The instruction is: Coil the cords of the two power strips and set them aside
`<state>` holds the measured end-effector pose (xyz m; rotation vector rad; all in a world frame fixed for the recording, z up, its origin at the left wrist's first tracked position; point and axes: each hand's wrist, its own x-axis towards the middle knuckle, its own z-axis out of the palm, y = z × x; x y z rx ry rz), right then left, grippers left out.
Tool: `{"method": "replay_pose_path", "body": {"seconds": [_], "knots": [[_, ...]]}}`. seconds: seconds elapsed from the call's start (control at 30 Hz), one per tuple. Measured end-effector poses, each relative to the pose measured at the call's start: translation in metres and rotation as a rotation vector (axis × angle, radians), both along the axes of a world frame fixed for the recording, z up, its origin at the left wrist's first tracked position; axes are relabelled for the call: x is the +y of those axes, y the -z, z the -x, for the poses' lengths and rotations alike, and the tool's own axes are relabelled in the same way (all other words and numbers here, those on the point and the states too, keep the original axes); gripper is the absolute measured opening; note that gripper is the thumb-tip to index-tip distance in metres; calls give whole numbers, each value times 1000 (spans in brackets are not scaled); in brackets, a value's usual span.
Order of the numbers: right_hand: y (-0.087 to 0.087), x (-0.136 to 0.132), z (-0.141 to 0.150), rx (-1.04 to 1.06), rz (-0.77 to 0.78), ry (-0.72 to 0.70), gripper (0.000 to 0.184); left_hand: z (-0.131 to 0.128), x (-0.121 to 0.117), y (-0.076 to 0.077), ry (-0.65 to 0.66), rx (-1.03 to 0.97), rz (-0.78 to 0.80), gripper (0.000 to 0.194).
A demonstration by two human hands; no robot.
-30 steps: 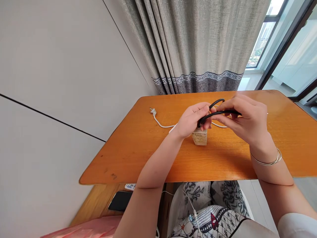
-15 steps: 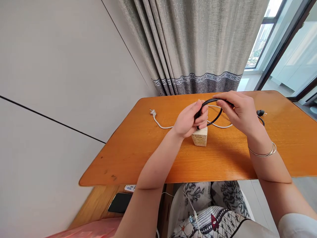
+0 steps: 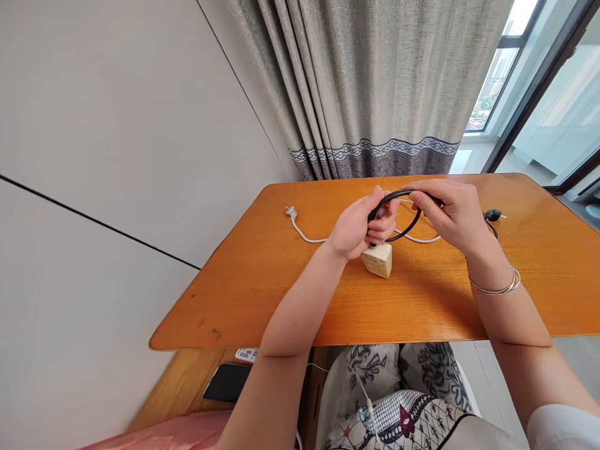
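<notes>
A black cable [image 3: 407, 232] bends in a loop between my hands. My left hand [image 3: 360, 225] is closed, its fingers wrapped round one side of the loop. My right hand [image 3: 452, 209] pinches the top of the loop between thumb and fingers. Just under my left hand is a cream box-shaped power strip [image 3: 377, 260], tilted, with the black cable at its top end; whether it touches the table I cannot tell. To the right of my right hand lies a black plug [image 3: 493, 215] on its cord. A white cord [image 3: 304, 237] with a white plug [image 3: 291, 212] runs behind my hands.
The wooden table [image 3: 244, 287] reaches from the white wall [image 3: 117, 125] on the left towards a glass door on the right. Behind it hangs a grey curtain [image 3: 384, 81]. Below its front left edge lies a dark phone [image 3: 227, 382] on a wooden surface.
The power strip has turned and tilted, so its socketed face no longer faces me squarely. My left fingers have shifted slightly on the cable. My right hand has dropped a little, keeping its pinch.
</notes>
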<state>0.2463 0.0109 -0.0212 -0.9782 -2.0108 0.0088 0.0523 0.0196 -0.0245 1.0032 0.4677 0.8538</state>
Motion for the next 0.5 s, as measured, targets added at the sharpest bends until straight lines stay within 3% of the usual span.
{"method": "replay_pose_path", "body": {"seconds": [0.2, 0.4, 0.5], "knots": [[0, 5, -3, -99, 72, 93, 40, 1, 3, -7, -105, -99, 144, 53], [2, 5, -2, -396, 357, 247, 60, 13, 1, -22, -269, -236, 241, 50], [2, 1, 2, -535, 482, 255, 68, 19, 1, -27, -343, -309, 222, 49]]}}
